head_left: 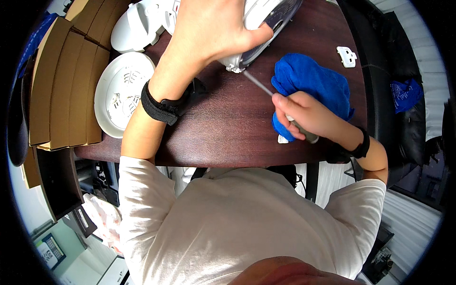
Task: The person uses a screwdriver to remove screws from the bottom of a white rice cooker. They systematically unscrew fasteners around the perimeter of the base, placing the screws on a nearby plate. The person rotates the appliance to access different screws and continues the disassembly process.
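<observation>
At the top edge, my left hand (218, 28) grips a white appliance with a dark, glossy curved panel (266, 47); its kind is unclear because the frame cuts it off. My thumb lies across its side, and the other fingers are partly out of view. The fingers of my right hand (304, 114) are wrapped round the grey-green handle of a screwdriver (259, 83). Its thin shaft points up and left, with the tip at the appliance's near end; whether it sits in a screw I cannot tell. Under my right hand lies a crumpled blue cloth (313, 78).
A round white slotted base (105, 102) rests left of my left forearm, with other white plastic parts (130, 35) behind it. Cardboard boxes (61, 90) line the left edge of the dark wooden table (213, 128). One small white plastic piece (346, 56) lies at the right.
</observation>
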Demonstrator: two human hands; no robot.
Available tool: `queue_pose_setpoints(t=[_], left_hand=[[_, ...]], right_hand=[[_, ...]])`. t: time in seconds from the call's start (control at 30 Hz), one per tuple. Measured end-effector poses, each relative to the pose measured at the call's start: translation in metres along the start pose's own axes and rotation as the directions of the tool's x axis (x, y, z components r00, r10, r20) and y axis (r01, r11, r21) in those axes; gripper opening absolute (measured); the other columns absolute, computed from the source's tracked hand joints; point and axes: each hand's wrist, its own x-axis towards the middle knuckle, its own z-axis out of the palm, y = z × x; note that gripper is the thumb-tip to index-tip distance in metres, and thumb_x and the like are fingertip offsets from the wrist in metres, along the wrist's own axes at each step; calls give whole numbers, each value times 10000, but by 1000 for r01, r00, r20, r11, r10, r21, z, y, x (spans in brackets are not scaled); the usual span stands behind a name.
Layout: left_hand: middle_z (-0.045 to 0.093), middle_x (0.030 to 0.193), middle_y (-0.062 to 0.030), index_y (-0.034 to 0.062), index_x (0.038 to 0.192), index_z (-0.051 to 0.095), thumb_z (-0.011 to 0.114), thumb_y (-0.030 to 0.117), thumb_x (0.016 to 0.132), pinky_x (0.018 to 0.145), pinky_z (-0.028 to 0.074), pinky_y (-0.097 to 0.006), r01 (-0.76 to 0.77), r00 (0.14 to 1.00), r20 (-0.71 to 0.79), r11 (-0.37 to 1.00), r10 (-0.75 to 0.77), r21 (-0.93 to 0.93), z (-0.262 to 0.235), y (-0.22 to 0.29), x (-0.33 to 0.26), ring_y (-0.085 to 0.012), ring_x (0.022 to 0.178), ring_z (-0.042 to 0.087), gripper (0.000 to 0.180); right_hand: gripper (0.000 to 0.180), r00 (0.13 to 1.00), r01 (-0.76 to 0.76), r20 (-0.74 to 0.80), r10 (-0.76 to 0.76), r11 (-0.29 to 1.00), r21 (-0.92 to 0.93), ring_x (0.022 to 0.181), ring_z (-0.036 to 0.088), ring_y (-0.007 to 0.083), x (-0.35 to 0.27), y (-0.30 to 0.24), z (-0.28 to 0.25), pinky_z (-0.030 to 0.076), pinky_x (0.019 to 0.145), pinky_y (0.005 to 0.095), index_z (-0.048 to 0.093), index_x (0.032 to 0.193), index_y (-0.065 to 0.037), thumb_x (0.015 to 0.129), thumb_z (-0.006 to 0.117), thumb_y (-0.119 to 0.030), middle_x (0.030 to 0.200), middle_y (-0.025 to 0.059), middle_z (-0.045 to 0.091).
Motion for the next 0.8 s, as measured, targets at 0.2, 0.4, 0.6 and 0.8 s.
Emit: queue_pose_setpoints(t=[0.2, 0.4, 0.6, 0.8], left_hand=[[464, 1315, -338, -119, 1261, 436, 679, 354, 636, 1120, 234, -598, 3, 1000, -5, 1000, -3, 29, 7, -6, -2, -492, 1306, 392, 821], [468, 1310, -336, -112, 1259, 436, 689, 346, 629, 1119, 235, -599, -22, 1000, -21, 999, 23, 32, 13, -10, -1, -490, 1304, 395, 819], [470, 1312, -330, -106, 1256, 440, 689, 349, 629, 1116, 237, -600, 11, 1000, 5, 1000, -10, -22, 1, 1, 0, -487, 1304, 398, 814], [474, 1309, -326, -100, 1259, 442, 684, 351, 632, 1116, 235, -600, -5, 1000, -16, 1000, 6, 3, 4, -2, -1, -483, 1299, 404, 810]], right_hand=[[456, 721, 102, -180, -669, 358, -928, 404, 502, 287, 1, 1, -15, 377, 403, 374, 569, 574, -68, 918, 640, -358, 472, 121, 507], [458, 721, 54, -204, -662, 347, -936, 415, 519, 286, 8, -7, -17, 382, 405, 374, 573, 578, -71, 912, 639, -376, 481, 117, 518], [456, 710, 50, -203, -674, 336, -940, 419, 522, 291, 9, -5, -18, 387, 410, 377, 578, 580, -74, 914, 635, -380, 483, 120, 522], [463, 705, 61, -212, -677, 355, -933, 424, 526, 296, 11, -2, -19, 389, 415, 381, 577, 571, -76, 918, 629, -379, 484, 124, 521]])
